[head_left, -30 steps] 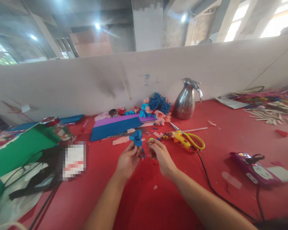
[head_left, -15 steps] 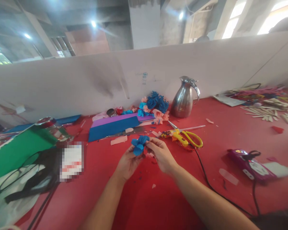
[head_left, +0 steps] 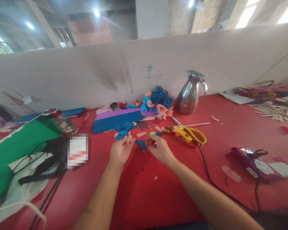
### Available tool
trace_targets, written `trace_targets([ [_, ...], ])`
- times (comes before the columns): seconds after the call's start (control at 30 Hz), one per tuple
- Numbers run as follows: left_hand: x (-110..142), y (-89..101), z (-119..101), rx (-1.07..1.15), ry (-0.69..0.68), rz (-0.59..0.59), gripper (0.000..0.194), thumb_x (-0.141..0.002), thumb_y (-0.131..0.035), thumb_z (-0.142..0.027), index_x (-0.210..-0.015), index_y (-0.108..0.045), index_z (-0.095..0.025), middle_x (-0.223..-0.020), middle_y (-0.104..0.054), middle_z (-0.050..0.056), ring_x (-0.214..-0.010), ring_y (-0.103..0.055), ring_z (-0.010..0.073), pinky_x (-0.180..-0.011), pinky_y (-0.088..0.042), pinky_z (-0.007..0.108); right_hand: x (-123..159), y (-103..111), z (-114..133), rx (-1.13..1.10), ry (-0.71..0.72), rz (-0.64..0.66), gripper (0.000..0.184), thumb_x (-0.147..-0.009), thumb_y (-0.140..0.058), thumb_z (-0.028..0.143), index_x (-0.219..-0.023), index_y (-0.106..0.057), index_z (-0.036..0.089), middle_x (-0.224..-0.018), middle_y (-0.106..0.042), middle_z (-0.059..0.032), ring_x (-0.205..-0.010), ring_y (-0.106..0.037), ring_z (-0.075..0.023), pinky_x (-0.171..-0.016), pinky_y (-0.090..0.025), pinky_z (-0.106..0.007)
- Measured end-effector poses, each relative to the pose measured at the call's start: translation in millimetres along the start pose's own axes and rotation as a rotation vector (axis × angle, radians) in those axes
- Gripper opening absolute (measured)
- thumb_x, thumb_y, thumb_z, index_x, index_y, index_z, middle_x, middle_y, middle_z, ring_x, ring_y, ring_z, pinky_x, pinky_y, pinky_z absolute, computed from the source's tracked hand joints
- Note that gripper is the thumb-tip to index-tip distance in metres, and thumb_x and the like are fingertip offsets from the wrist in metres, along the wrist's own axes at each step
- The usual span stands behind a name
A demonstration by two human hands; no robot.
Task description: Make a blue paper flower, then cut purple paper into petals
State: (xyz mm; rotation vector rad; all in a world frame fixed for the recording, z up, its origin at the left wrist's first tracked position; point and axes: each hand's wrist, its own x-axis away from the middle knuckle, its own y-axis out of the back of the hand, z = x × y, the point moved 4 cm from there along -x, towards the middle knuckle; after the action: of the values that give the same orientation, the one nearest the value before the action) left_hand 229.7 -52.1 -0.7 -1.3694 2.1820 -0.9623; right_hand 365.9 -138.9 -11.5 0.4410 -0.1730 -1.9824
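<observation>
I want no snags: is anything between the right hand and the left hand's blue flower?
A small blue paper piece shows between the right hand and the blue flower in the left hand; whether it is held is unclear.

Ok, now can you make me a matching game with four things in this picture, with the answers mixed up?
Column one:
1. Jug
2. Held flower
3. Jar
4. Power strip

Column two:
A. Has a red lid
B. Purple
C. Silver
D. In the left hand

Right pairs: 1-C, 2-D, 3-A, 4-B.
</observation>
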Motion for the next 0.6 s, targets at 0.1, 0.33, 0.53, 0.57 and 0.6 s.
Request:
trace_targets([
  [0.1,-4,5.9,-2,0.020,0.000,-0.068,0.017,-0.072,-0.057,-0.004,-0.058,-0.055,-0.014,-0.053,-0.044,-0.002,-0.051,-0.038,0.0078,-0.058,-0.039,0.024,6,-12,1,0.476,0.122,0.045,0.021,-0.070,-0.066,0.022,-0.090,-0.069,0.020,-0.092,-0.067,-0.0109,-0.089,-0.057,-0.0257,-0.071,-0.044,-0.034],
  [0.33,-1,0.1,1,-0.022,0.000,-0.029,0.017,-0.066,-0.066,-0.003,-0.059,-0.056,-0.014,-0.054,-0.044,-0.005,-0.048,-0.037,0.0051,-0.054,-0.039,0.021,-1,-2,-5,0.361,-0.030,-0.051,0.017,-0.082,-0.052,0.024,-0.079,-0.068,0.021,-0.077,-0.067,-0.0039,-0.077,-0.059,-0.0187,-0.061,-0.040,-0.025],
  [0.53,6,-3.9,17,-0.126,0.051,-0.146,0.020,-0.057,-0.076,-0.007,-0.063,-0.059,-0.016,-0.047,-0.040,-0.010,-0.042,-0.033,0.0026,-0.050,-0.037,0.019,-5,-3,-17,-0.640,-0.411,-0.027,0.029,-0.064,-0.070,0.044,-0.073,-0.064,0.016,-0.065,-0.065,-0.0008,-0.048,-0.046,-0.0084,-0.046,-0.034,-0.021],
  [0.57,7,-4.1,21,-0.137,0.063,-0.156,0.019,-0.058,-0.077,-0.009,-0.064,-0.060,-0.016,-0.046,-0.038,-0.010,-0.042,-0.033,0.0028,-0.051,-0.038,0.019,-4,-4,-16,-0.733,-0.444,-0.026,0.031,-0.059,-0.075,0.042,-0.072,-0.064,0.016,-0.065,-0.066,-0.0013,-0.048,-0.047,-0.0081,-0.046,-0.035,-0.020],
  [0.6,8,-3.7,25,-0.146,0.071,-0.171,0.020,-0.058,-0.077,-0.010,-0.064,-0.060,-0.016,-0.045,-0.038,-0.010,-0.042,-0.034,0.0031,-0.052,-0.039,0.020,-3,-5,-15,-0.807,-0.469,-0.033,0.032,-0.055,-0.078,0.040,-0.072,-0.064,0.016,-0.066,-0.067,-0.0017,-0.050,-0.048,-0.0082,-0.046,-0.035,-0.019],
])
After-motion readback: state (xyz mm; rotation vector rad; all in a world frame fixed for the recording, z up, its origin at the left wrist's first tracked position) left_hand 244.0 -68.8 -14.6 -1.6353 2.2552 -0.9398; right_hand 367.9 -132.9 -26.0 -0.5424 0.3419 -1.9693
